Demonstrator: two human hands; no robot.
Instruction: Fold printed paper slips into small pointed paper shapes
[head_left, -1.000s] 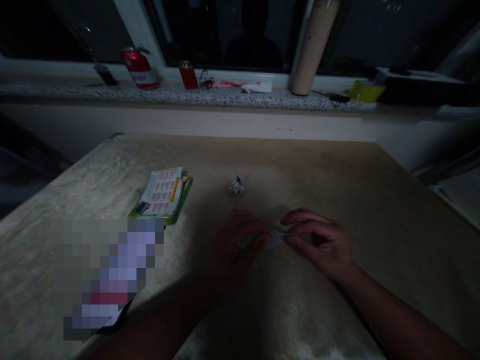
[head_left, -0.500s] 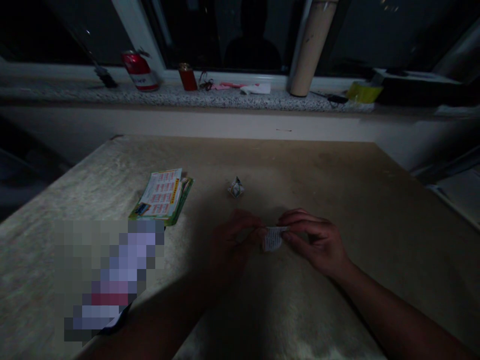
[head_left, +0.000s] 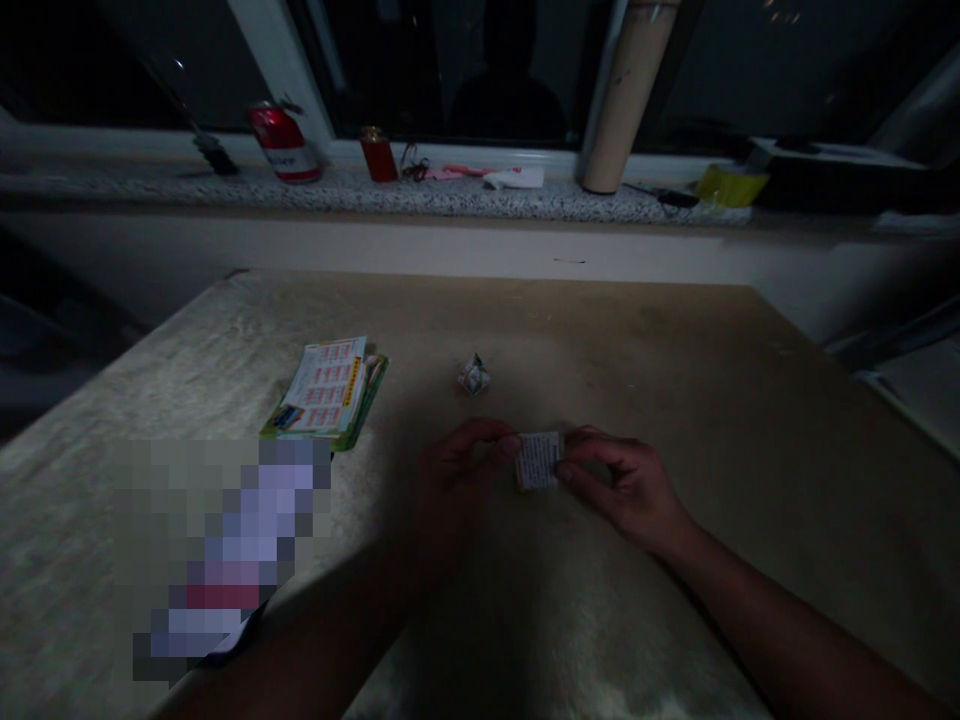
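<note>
Head view: very dim, with the light patch on the mid surface (head_left: 675, 330).

Left hand (head_left: 457, 470) and right hand (head_left: 622, 480) meet over the middle of the surface, a bit toward the near edge. Both pinch one small folded paper (head_left: 538, 460). Left fingertips are on its left edge and right fingertips on its right edge, with both hands closed narrow around it. The other fingers are curled in.

Paper orientation: the flat printed face is turned up toward the camera. One edge points at the far edge of the surface, rotated slightly counterclockwise. The outline is close to square, so I can't call a long axis with confidence. Fine rows of print run across it, roughly parallel to the near edge. I can't tell whether its lower edge touches the surface or floats just above.

Around it:
- A small crumpled paper wad (head_left: 473, 375) lies on the surface beyond the hands, toward the far edge and apart from them.
- A stack of printed leaflets (head_left: 326, 392) lies toward the left edge. Its long axis runs near-to-far with a slight tilt, and it is well apart from the hands.
- On the windowsill (head_left: 450, 195) past the far edge are a red can (head_left: 283, 145), a lighter (head_left: 377, 153) and an upright beige tube (head_left: 626, 100).
</note>
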